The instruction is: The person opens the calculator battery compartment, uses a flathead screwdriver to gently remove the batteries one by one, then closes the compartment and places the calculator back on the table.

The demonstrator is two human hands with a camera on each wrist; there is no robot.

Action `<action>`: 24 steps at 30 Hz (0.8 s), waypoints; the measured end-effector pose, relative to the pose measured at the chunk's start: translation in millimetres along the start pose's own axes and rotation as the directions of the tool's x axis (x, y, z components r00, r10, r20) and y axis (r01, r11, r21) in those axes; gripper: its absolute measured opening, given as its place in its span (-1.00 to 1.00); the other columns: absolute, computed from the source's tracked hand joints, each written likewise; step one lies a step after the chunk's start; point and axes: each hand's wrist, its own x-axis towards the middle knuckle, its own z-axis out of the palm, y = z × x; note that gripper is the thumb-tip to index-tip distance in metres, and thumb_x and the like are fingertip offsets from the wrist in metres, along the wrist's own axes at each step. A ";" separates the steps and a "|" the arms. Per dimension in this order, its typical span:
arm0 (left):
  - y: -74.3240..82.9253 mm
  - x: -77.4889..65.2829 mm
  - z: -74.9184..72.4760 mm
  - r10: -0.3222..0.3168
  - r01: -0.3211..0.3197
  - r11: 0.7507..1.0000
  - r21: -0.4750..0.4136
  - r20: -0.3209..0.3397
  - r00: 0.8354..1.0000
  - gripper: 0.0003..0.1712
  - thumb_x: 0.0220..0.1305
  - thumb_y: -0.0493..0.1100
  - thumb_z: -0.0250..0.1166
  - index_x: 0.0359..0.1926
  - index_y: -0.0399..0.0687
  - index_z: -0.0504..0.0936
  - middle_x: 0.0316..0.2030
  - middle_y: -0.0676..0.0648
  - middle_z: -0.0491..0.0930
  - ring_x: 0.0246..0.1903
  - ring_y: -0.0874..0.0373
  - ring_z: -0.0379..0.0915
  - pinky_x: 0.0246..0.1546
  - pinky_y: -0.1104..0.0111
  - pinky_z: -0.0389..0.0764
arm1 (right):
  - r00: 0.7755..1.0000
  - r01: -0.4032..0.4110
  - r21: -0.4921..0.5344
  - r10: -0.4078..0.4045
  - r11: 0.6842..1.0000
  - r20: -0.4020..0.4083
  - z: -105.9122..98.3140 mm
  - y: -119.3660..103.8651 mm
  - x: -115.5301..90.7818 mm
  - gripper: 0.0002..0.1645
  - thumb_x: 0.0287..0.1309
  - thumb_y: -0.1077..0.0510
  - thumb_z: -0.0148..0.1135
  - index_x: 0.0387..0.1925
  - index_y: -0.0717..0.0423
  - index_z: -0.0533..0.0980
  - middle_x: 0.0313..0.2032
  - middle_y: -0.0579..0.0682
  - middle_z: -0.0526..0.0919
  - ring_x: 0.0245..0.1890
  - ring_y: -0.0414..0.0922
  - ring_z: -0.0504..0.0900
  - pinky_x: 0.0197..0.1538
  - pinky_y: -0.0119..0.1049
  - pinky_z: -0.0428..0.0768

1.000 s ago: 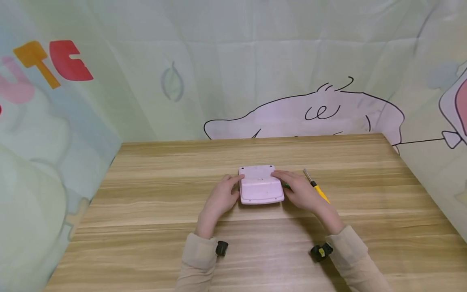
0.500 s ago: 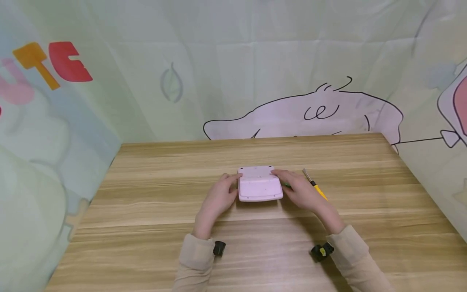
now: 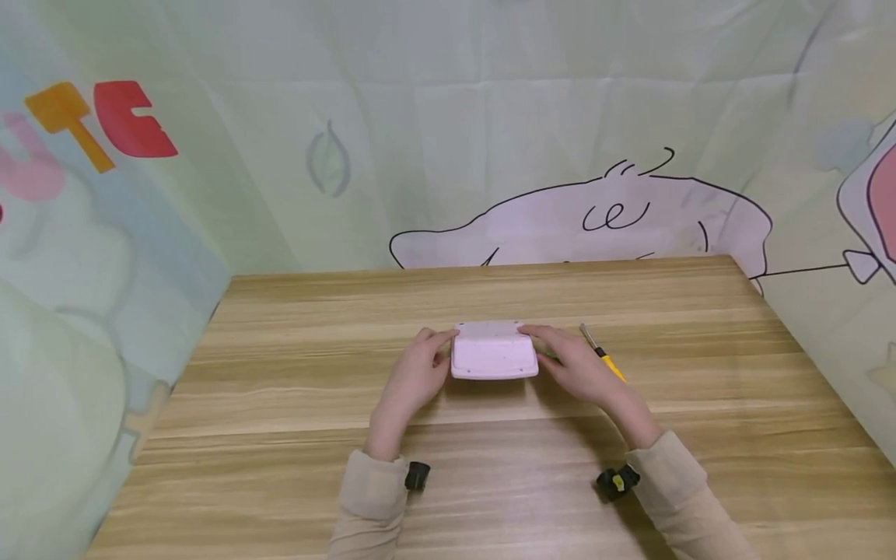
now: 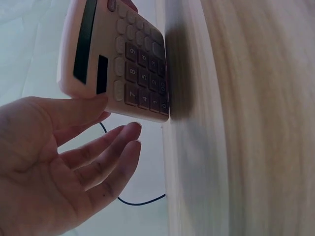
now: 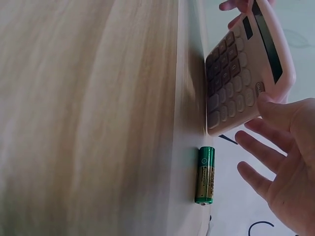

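A pink calculator [image 3: 494,357] stands tilted over the wooden table, its back towards the head camera and its near edge raised. Both wrist views show its keys and dark display facing down towards the person's side. My left hand [image 3: 414,369] pinches its left side, the thumb [image 4: 83,109] on the front face by the display and other fingers spread loosely. On the opposite side my right hand [image 3: 575,365] pinches it, thumb [image 5: 275,110] near the corner key. A green and gold battery [image 5: 205,175] lies on the table beside the right hand, mostly hidden in the head view.
To the right of the right hand lies a screwdriver [image 3: 603,354] with a yellow handle, partly covered by the wrist. The wooden table [image 3: 315,342] ends at a printed cloth backdrop [image 3: 448,155]. Each wrist carries a small black camera.
The calculator's near edge has risen, so it tilts more steeply and its back looks shorter from above. My left hand has shifted slightly left and away; the right hand has barely moved.
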 end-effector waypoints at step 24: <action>1.8 -1.1 -3.5 0.000 -0.002 0.998 -0.058 -0.039 0.999 -0.57 0.33 -0.26 0.17 0.22 -0.07 0.52 0.06 -0.17 0.60 0.10 -0.06 0.52 0.12 0.08 0.53 | 0.999 -0.040 0.060 0.041 0.997 -0.015 -1.7 -7.8 -0.3 -0.44 0.29 0.25 0.13 0.32 0.06 0.36 0.24 0.09 0.51 0.27 0.07 0.45 0.27 0.03 0.44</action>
